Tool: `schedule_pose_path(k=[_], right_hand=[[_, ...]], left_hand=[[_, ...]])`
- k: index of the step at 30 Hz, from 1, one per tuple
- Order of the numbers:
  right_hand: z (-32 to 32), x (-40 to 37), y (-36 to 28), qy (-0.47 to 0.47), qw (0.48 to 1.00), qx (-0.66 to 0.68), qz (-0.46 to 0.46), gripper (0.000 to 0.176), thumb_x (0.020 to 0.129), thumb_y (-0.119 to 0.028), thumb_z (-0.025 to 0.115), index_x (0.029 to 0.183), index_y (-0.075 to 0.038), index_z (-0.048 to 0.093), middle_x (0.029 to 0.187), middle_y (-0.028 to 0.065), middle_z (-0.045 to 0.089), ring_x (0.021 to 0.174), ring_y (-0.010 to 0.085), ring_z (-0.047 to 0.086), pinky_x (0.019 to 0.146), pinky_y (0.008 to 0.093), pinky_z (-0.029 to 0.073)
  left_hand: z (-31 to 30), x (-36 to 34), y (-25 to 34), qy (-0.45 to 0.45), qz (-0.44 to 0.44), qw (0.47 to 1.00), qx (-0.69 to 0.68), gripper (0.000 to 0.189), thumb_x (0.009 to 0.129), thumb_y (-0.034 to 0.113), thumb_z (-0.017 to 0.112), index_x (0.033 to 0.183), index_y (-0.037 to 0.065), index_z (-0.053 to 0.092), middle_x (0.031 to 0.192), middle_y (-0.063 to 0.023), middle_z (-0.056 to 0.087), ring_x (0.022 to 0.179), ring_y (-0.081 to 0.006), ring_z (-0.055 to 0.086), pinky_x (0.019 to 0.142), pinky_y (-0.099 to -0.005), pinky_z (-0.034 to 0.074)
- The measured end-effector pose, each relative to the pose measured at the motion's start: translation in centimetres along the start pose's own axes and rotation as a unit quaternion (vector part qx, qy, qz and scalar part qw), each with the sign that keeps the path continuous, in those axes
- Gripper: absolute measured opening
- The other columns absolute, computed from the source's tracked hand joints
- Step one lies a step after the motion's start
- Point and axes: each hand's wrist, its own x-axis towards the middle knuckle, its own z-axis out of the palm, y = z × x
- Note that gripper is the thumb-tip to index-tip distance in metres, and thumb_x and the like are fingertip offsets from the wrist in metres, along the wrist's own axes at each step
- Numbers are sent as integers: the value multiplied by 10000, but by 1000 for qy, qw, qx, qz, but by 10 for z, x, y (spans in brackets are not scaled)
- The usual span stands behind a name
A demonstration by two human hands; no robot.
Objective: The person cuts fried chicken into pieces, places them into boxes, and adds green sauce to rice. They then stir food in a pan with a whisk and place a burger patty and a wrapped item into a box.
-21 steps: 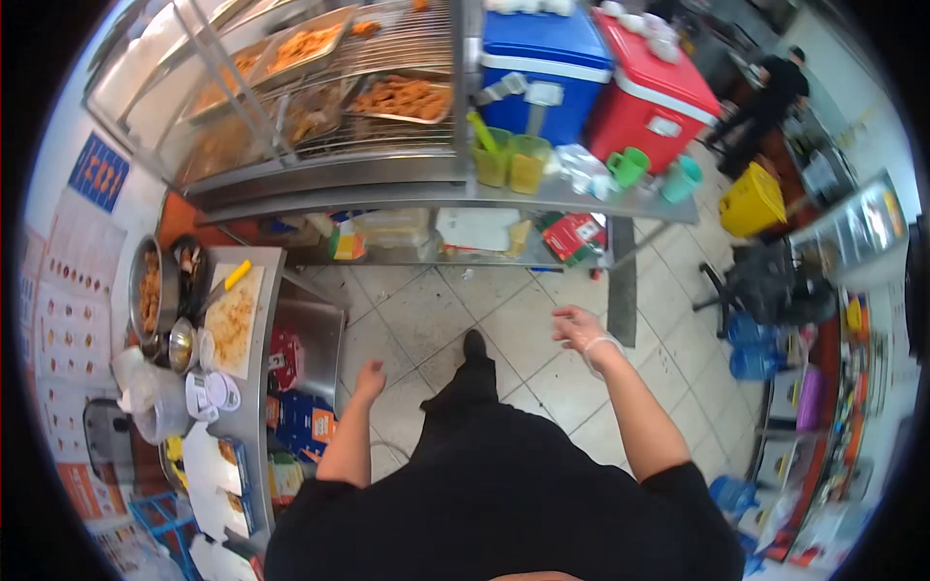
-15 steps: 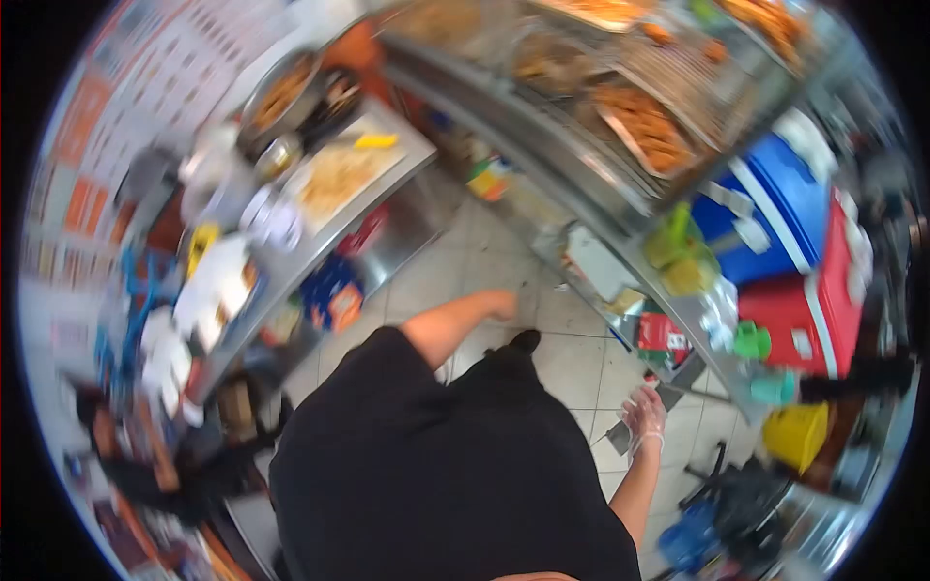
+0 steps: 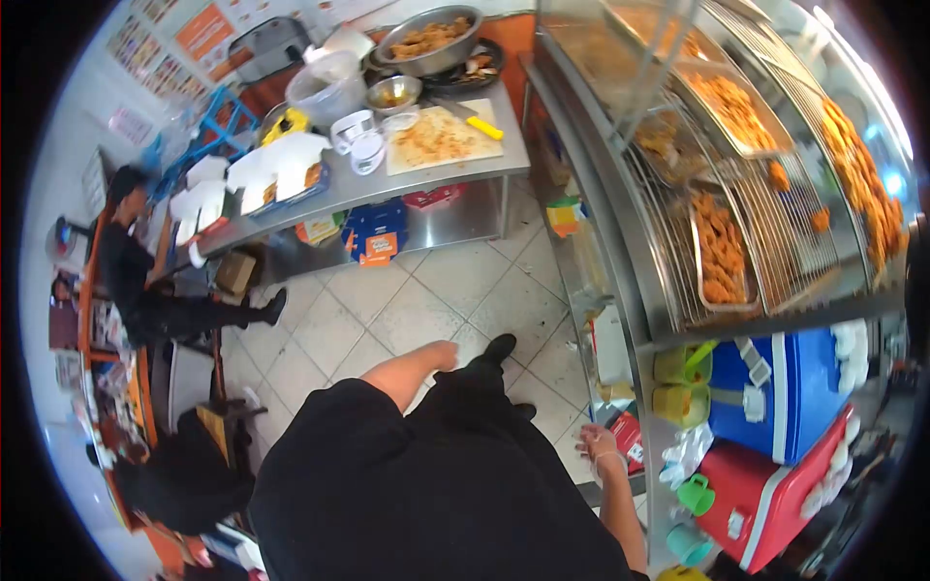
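My left hand (image 3: 444, 355) hangs over the tiled floor in front of my body, its back toward me and its fingers mostly hidden beneath. My right hand (image 3: 598, 445), in a clear plastic glove, is held low on the right with fingers apart and nothing in them. It overlaps the edge of a red box (image 3: 628, 441) on the lower shelf of the steel counter (image 3: 635, 320). Just beyond, yellow-green containers (image 3: 681, 405) stand on the counter's ledge.
A steel table (image 3: 513, 160) ahead bears a cutting board (image 3: 436, 145), a yellow-handled knife (image 3: 484, 127), a bowl of fried pieces (image 3: 431, 44) and white boxes (image 3: 281, 174). On the right are a glass case with trays of fried food (image 3: 722, 247), a blue cooler (image 3: 775, 397) and a red cooler (image 3: 765, 494). Two people (image 3: 131, 257) are at left.
My view has turned, bringing the fried-food case closer on the right and the people at left into clearer sight. My right hand now appears beside the counter's lower shelf.
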Motion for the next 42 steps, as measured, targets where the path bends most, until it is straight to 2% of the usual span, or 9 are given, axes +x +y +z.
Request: schedule_pose_path(k=[8, 10, 15, 25, 27, 31, 34, 41, 42], right_hand=[[47, 75, -246, -37, 981, -69, -176, 365, 965, -231, 638, 1273, -49, 566, 1029, 67, 659, 825, 178, 654, 679, 325, 515], [79, 106, -312, -34, 968, -84, -234, 349, 961, -222, 637, 1243, -24, 584, 1028, 81, 674, 817, 167, 654, 654, 310, 513], [193, 144, -482, 13, 936, -44, -349, 358, 917, -169, 657, 1230, -2, 611, 1008, 78, 683, 836, 160, 650, 738, 317, 544], [359, 181, -886, 237, 590, -267, -725, 308, 883, -113, 616, 1186, -73, 659, 1063, 211, 682, 1049, 393, 636, 918, 457, 510], [382, 177, -961, 207, 666, -427, -576, 336, 910, -134, 594, 1235, -58, 635, 1216, 221, 646, 1150, 383, 617, 976, 475, 501], [415, 260, -1041, 248, 676, -541, -434, 397, 905, -235, 658, 1251, -42, 633, 1212, 232, 665, 1156, 375, 638, 982, 458, 518], [414, 271, -1067, 125, 603, -691, -378, 421, 853, -225, 731, 1222, -40, 651, 1218, 236, 660, 1139, 382, 644, 978, 460, 521], [386, 195, -995, 197, 661, -323, -649, 347, 846, -227, 793, 1066, -4, 644, 1046, 153, 628, 938, 302, 644, 846, 391, 525], [383, 186, -973, 79, 791, -201, -572, 345, 862, -222, 781, 1094, -8, 639, 1058, 132, 640, 927, 268, 648, 835, 387, 534]], left_hand=[[143, -11, -270, -74, -286, 951, -95, 297, 849, 156, 537, 999, 30, 760, 1070, -210, 718, 997, -345, 707, 856, -456, 561], [167, -1, -300, -37, 13, 981, 191, 267, 815, 146, 559, 949, 33, 760, 980, -206, 732, 889, -357, 722, 776, -468, 575], [53, -50, -251, 16, -107, 971, -214, 261, 839, 225, 602, 973, 62, 755, 1164, -221, 681, 1098, -376, 649, 945, -439, 529], [-45, -14, -414, 74, -117, 990, 0, 242, 870, 167, 569, 958, 0, 720, 1017, -238, 703, 951, -380, 682, 850, -458, 559], [-68, -18, -415, 218, -272, 871, -345, 204, 884, 184, 627, 1013, 48, 707, 874, -177, 723, 830, -310, 701, 747, -406, 561], [-163, -11, -385, 244, -358, 743, -511, 316, 918, 254, 639, 1178, 75, 663, 990, -180, 729, 882, -292, 691, 793, -390, 544], [-204, -5, -375, 252, -283, 793, -476, 354, 931, 263, 628, 1226, 68, 640, 1025, -183, 726, 907, -297, 689, 817, -391, 540], [-196, 3, -370, 146, -304, 799, -497, 376, 922, 289, 635, 1226, 69, 647, 1048, -213, 719, 1002, -331, 691, 885, -405, 533], [-174, 4, -380, 136, -302, 801, -499, 376, 922, 289, 635, 1226, 69, 647, 1048, -213, 719, 1002, -331, 691, 885, -405, 533]])
